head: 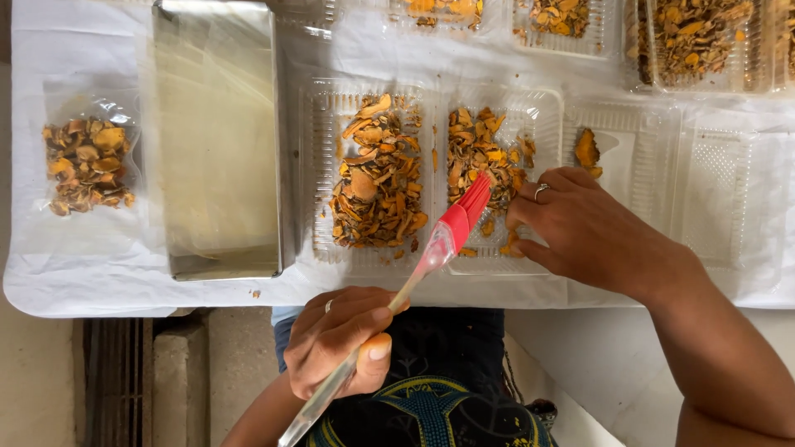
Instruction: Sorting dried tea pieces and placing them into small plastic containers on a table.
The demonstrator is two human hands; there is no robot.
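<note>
White-covered table (99, 273), concrete floor below. My left hand (344, 335) grips brush (439, 244); right hand (580, 228) pinches dried slices (484, 161) in clear tray (542, 112).

A metal tray (217, 141) is set on the table (50, 281), with a bag of dried slices (87, 164) to its left and an open clamshell container (431, 178) to its right. Dried slices (377, 174) are held in both its halves. More filled containers (691, 41) are ranged behind it, and an emptier one (662, 174) to its right.
</note>
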